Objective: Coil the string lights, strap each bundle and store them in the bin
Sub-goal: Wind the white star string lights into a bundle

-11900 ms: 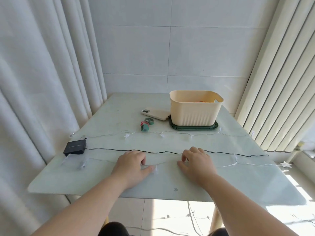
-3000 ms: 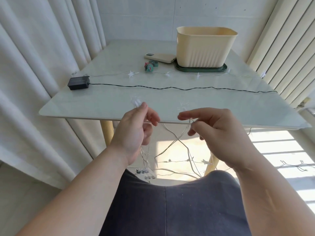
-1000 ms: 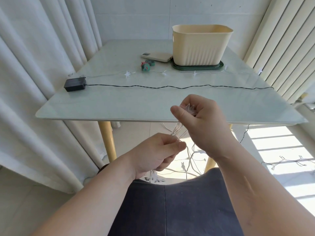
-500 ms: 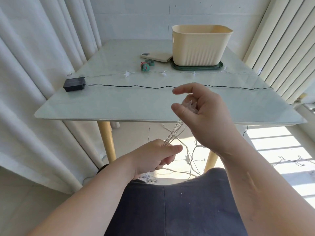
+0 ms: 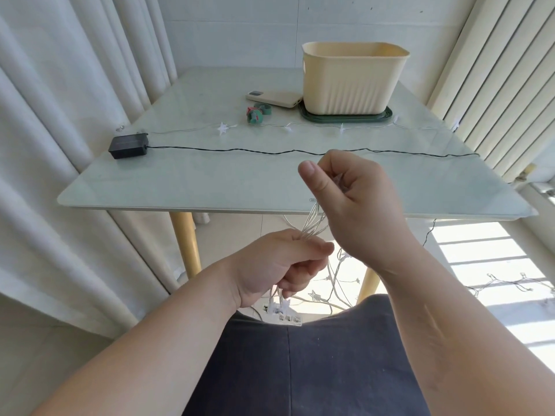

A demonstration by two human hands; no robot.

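L hand (image 5: 279, 267) pinches thin clear-wire star string lights (image 5: 312, 225); R hand (image 5: 360, 205) just above grips same strands w/ curled fingers. Strands run between, rest dangles below. Cream ribbed plastic bin (image 5: 351, 82) sits well beyond both grips.

Bright daylight from the right; slatted sun patches on the floor (image 5: 486, 259); wide-angle bending at edges; focus sharp.
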